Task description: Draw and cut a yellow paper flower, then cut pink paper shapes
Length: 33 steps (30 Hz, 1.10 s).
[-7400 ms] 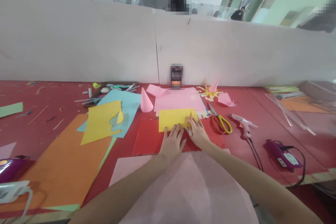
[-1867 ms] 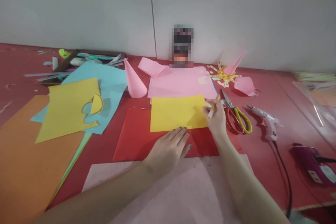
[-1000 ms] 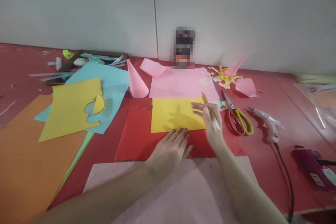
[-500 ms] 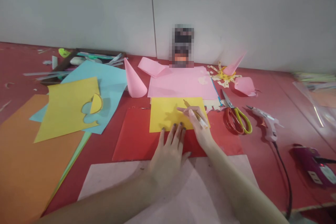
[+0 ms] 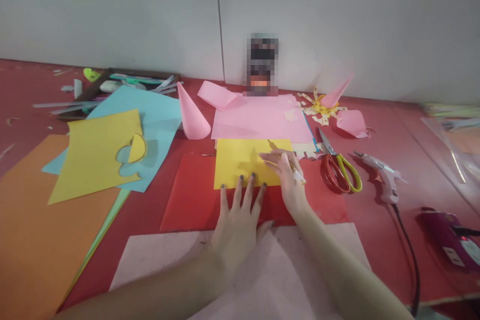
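A small yellow sheet of paper [image 5: 240, 160] lies on a red sheet [image 5: 187, 195] in front of me. My left hand [image 5: 238, 220] is flat with its fingers spread, fingertips at the near edge of the yellow paper. Over that paper's right side is my right hand [image 5: 292, 190], closed around a slim pen [image 5: 299, 176] with a brownish far end and a white near end. Its index finger stretches out over the paper. Whether the pen touches the paper I cannot tell.
Pink sheets [image 5: 262, 117] and a pink paper cone [image 5: 192, 117] stand behind. Scissors [image 5: 339, 167], a glue gun [image 5: 380, 172] and a purple power strip [image 5: 448, 237] are at right. A cut yellow sheet [image 5: 93, 155] on blue paper [image 5: 161, 125], and orange paper [image 5: 48, 230], lie left.
My left hand has spread its fingers wider and shifted slightly left. My right hand has moved a little to the right with the pen.
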### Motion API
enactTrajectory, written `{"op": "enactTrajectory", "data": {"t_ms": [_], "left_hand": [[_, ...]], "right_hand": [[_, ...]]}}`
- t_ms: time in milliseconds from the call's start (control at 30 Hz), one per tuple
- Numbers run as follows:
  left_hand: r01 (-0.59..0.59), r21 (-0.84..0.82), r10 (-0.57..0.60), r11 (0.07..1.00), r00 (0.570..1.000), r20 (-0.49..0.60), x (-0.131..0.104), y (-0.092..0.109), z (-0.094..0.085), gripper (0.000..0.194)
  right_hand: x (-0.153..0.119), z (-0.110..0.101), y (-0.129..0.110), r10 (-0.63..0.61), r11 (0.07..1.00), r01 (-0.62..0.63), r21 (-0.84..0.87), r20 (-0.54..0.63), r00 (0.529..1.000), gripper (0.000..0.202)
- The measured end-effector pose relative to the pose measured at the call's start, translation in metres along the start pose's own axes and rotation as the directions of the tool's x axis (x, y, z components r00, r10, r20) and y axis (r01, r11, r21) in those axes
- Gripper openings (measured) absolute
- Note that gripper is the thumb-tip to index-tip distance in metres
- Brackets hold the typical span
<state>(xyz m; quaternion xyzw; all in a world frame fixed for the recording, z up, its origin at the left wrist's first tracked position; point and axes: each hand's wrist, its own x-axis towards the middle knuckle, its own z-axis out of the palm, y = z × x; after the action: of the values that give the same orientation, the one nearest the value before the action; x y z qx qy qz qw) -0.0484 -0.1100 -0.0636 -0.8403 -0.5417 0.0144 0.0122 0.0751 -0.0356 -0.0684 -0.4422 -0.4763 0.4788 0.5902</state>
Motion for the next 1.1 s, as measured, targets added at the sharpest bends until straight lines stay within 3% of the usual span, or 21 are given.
{"op": "enactTrajectory", "data": {"t_ms": [233,300,467,667,867,1100], "left_hand": [[-0.030,-0.076,0.028,0.997,0.999,-0.029,0.004,-0.004,0.002,0.061],[-0.049,-0.092,0.046,0.995,0.998,-0.036,0.005,-0.005,0.002,0.060],[-0.076,-0.107,0.070,0.991,0.996,-0.057,0.006,-0.007,0.002,0.058],[-0.088,-0.099,0.081,0.991,0.994,-0.073,0.005,-0.007,0.005,0.059],[-0.090,-0.117,0.080,0.989,0.993,-0.082,0.005,-0.007,0.006,0.062],[-0.090,-0.129,0.079,0.988,0.993,-0.090,0.004,-0.007,0.006,0.062]], "right_hand": [[-0.005,-0.002,-0.009,-0.320,0.893,0.246,-0.376,-0.147,0.936,0.024],[-0.004,-0.004,-0.009,-0.327,0.850,0.252,-0.462,-0.089,0.941,0.025],[-0.001,-0.007,0.004,-0.260,0.672,0.342,-0.657,0.223,0.940,0.029],[0.001,-0.013,0.015,-0.193,0.544,0.363,-0.756,0.308,0.932,0.029],[0.001,-0.018,0.012,-0.160,0.527,0.367,-0.766,0.335,0.929,0.028],[0.001,-0.016,0.007,-0.213,0.609,0.361,-0.706,0.293,0.932,0.025]]}}
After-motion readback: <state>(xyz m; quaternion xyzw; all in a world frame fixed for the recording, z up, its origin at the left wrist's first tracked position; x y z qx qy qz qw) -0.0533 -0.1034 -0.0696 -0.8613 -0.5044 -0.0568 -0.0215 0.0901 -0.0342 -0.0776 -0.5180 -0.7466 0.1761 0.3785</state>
